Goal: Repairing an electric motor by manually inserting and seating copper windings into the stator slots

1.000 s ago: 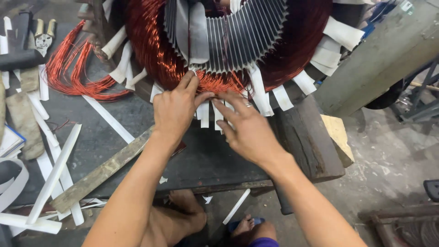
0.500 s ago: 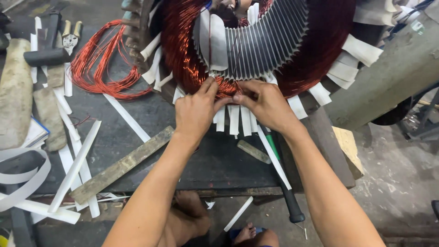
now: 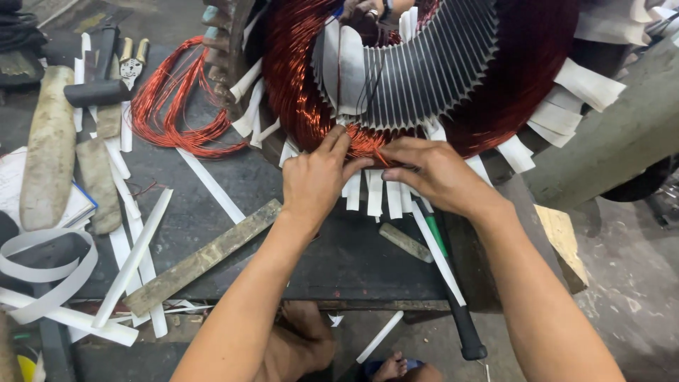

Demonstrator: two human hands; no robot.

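Both hands are in tight at the bottom of the big motor stator (image 3: 424, 78), which sits at the far edge of the dark workbench (image 3: 339, 262). The left hand (image 3: 315, 180) has its fingertips pressed into the copper winding (image 3: 297, 92) where the coil bulges out of the core, fingers curled on the wire rather than closed around anything separate. The right hand (image 3: 442, 173) pinches at the same spot, thumb and forefinger meeting on a few strands; whether it truly grips a strand or only pushes it, the view cannot tell.

Just under the fingers hang the white insulation strips (image 3: 375, 194), fanned out from the slots. That is the risk: as a judgement, a hard shove on the coil could drag a strip out of its slot or crease it, leaving bare wire against the steel fins (image 3: 424, 71). The slot edges could also scrape the enamel if strands are forced sideways, and a loose strand might kink.

A black-handled tool (image 3: 453, 297) lies over the near edge beside the right forearm; an elbow nudge could send it off. A flat wooden bar (image 3: 205, 258) rests left of centre, a spare red wire coil (image 3: 177, 106) and pliers (image 3: 131, 64) toward the far left corner.
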